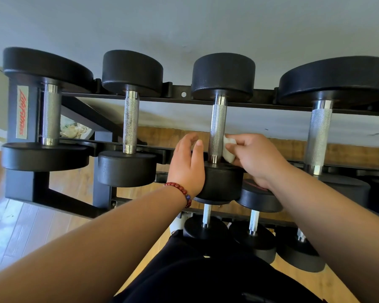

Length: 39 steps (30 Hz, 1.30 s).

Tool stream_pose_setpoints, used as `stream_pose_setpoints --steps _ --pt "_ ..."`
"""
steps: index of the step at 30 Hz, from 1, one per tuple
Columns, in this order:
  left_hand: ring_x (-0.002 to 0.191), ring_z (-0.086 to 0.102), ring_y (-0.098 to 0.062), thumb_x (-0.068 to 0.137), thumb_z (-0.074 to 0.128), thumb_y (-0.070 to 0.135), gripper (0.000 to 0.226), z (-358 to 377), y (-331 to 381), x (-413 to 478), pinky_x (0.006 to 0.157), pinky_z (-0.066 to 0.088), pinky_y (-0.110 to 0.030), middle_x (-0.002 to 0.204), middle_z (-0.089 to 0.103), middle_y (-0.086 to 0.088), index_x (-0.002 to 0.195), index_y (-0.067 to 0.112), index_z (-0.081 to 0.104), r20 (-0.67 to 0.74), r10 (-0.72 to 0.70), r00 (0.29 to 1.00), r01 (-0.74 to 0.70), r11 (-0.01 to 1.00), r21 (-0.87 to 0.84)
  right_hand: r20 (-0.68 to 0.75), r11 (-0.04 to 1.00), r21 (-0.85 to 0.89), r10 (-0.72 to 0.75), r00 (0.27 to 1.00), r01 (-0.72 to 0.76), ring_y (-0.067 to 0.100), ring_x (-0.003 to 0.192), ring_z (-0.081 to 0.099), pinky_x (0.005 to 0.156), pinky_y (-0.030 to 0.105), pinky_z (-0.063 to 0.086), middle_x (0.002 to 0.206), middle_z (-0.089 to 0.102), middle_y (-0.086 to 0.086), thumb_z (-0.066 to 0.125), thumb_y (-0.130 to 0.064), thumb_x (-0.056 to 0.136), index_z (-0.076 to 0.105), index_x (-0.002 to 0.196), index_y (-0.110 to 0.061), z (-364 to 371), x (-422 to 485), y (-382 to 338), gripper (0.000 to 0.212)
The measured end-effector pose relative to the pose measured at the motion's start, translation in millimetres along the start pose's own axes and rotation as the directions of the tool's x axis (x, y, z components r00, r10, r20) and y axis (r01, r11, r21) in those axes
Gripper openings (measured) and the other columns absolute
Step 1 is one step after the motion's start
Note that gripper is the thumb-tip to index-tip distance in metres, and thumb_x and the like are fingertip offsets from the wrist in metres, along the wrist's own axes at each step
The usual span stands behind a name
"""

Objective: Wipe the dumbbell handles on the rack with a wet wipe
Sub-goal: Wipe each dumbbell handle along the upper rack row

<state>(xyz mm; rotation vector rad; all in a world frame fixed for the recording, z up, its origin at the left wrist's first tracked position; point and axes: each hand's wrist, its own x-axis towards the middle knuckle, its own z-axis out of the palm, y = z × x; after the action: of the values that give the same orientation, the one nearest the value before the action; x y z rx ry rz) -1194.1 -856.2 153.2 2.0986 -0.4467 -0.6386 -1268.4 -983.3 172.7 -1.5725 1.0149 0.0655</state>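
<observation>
White, limp wet wipe (228,150) pinched by right hand (256,158) against grippy knurled handle (217,130); left hand (187,169) loose, perhaps steadying.

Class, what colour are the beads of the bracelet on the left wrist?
The bracelet is mostly dark red, with a blue bead; head view.

Left hand (187,169) relaxed, right fingers (235,147) pinched.
</observation>
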Motion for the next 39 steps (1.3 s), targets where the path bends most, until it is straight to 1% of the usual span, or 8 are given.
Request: stream_pose_setpoints --steps 3,9,16,21,28,33,36,39 --pt "0.115 0.041 0.002 0.104 0.033 0.032 0.039 0.8 -0.9 1.0 0.086 0.026 -0.003 0.137 0.049 0.005 0.139 0.02 0.045 -0.004 0.0 1.0 0.0 1.0 -0.005 0.006 1.0 -0.01 0.026 1.0 -0.026 0.034 0.097 0.067 0.092 0.049 0.053 0.097 0.071 0.017 0.055 -0.016 0.098 0.072 0.09 -0.006 3.1 8.3 -3.4 0.022" --pt "0.114 0.042 0.003 0.103 0.033 0.031 0.039 1.6 -2.0 1.4 0.083 0.027 0.0 0.136 0.05 0.007 0.138 0.02 0.046 -0.012 -0.003 1.0 0.003 1.0 -0.02 0.056 0.998 -0.069 -0.004 0.998 0.008 0.019 0.107 0.063 0.099 0.044 0.049 0.115 0.068 -0.004 0.057 -0.023 0.095 0.067 0.121 -0.022 -0.6 10.2 10.9 0.027" --pt "0.117 0.044 0.0 0.104 0.033 0.031 0.039 2.1 -4.0 2.0 0.086 0.027 -0.001 0.136 0.051 0.005 0.138 0.018 0.047 -0.016 0.018 1.0 -0.019 1.0 -0.026 0.07 0.998 -0.063 -0.012 0.997 0.016 0.025 0.097 0.067 0.096 0.047 0.051 0.099 0.072 0.005 0.054 -0.019 0.098 0.072 0.105 -0.014 1.1 10.9 7.1 0.02" --pt "0.118 0.043 0.0 0.103 0.033 0.032 0.04 1.8 -5.3 2.7 0.086 0.027 -0.003 0.138 0.05 0.005 0.139 0.019 0.046 -0.004 0.018 1.0 -0.018 0.999 -0.029 0.09 0.991 0.131 -0.019 0.996 0.007 0.019 0.103 0.064 0.086 0.032 0.056 0.112 0.067 0.001 0.053 -0.009 0.098 0.069 0.107 -0.024 -14.8 -2.5 6.7 0.023" --pt "0.115 0.049 -0.001 0.103 0.035 0.038 0.037 -5.8 -0.1 3.8 0.094 0.033 -0.018 0.13 0.055 0.008 0.132 0.024 0.052 0.105 -0.009 0.994 0.028 0.983 -0.179 0.029 0.916 0.4 -0.054 0.998 0.038 0.022 0.107 0.064 0.088 0.036 0.057 0.116 0.065 0.006 0.051 -0.007 0.098 0.067 0.11 -0.018 -4.5 -11.1 -9.2 0.022" --pt "0.1 0.061 0.0 0.099 0.048 0.04 0.014 -29.4 18.0 17.0 0.092 0.047 -0.022 0.1 0.067 0.017 0.1 0.039 0.062 0.191 0.006 0.982 0.06 0.939 -0.338 -0.105 0.94 0.314 -0.106 0.989 0.134 0.01 0.093 0.067 0.08 0.024 0.057 0.101 0.07 -0.003 0.061 -0.015 0.094 0.069 0.106 -0.024 11.0 -13.6 -19.5 0.018" --pt "0.096 0.069 -0.012 0.094 0.061 0.025 0.009 -37.5 25.2 27.9 0.088 0.055 -0.031 0.091 0.073 0.006 0.091 0.026 0.069 0.262 -0.035 0.964 0.148 0.893 -0.426 -0.235 0.935 0.295 -0.13 0.963 0.198 0.001 0.08 0.065 0.066 0.015 0.052 0.094 0.069 -0.007 0.063 -0.017 0.093 0.066 0.103 -0.026 21.1 -14.8 -22.9 0.014" --pt "0.095 0.07 -0.019 0.09 0.066 0.016 0.003 -39.8 23.8 38.1 0.08 0.056 -0.027 0.095 0.072 -0.005 0.09 0.016 0.069 0.269 -0.125 0.955 0.245 0.845 -0.476 -0.363 0.945 0.19 -0.185 0.913 0.267 -0.003 0.093 0.06 0.078 0.017 0.051 0.1 0.064 -0.017 0.061 -0.021 0.094 0.062 0.106 -0.03 26.7 -17.5 -23.4 0.015"
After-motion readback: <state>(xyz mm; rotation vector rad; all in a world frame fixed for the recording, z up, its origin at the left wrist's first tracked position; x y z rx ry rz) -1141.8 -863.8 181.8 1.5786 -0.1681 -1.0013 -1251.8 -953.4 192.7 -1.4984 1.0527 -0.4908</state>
